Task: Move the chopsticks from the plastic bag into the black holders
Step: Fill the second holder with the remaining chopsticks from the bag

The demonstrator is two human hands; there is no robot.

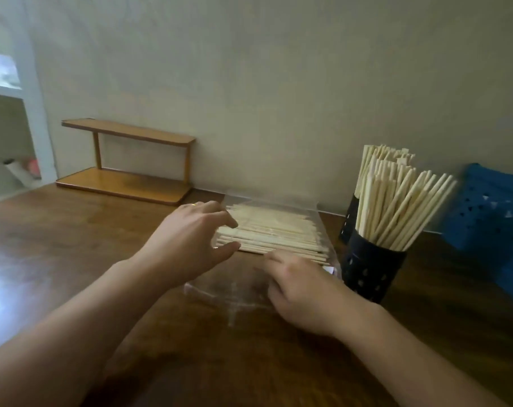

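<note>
Chopsticks (274,230) lying flat in a stack inside clear plastic bag (234,292) on the desk (73,245), just left of the near black holder (372,274). More already upright in that holder & in a second black holder (349,220) behind it. Left hand (190,239) at the left ends of the stack, fingers and thumb spread part-open around them — no firm grip visible yet. Right hand (302,295) resting fingers-down on the bag at the stack's near edge; curl hidden from this side, so can't tell if pinching film or just pressing.

Risks, as judged: loose bundle could fan out & roll across desk if pulled w/o the bag pinned; film could drag along w/ the sticks. Near holder looks pretty full and leaning — jamming more in could tip it or spill sticks.

Hard to see: bag opening and edges (transparent, blurred), right fingertips, most of rear holder behind the front one. Blue perforated basket (493,218) at right cut off by frame edge.
</note>
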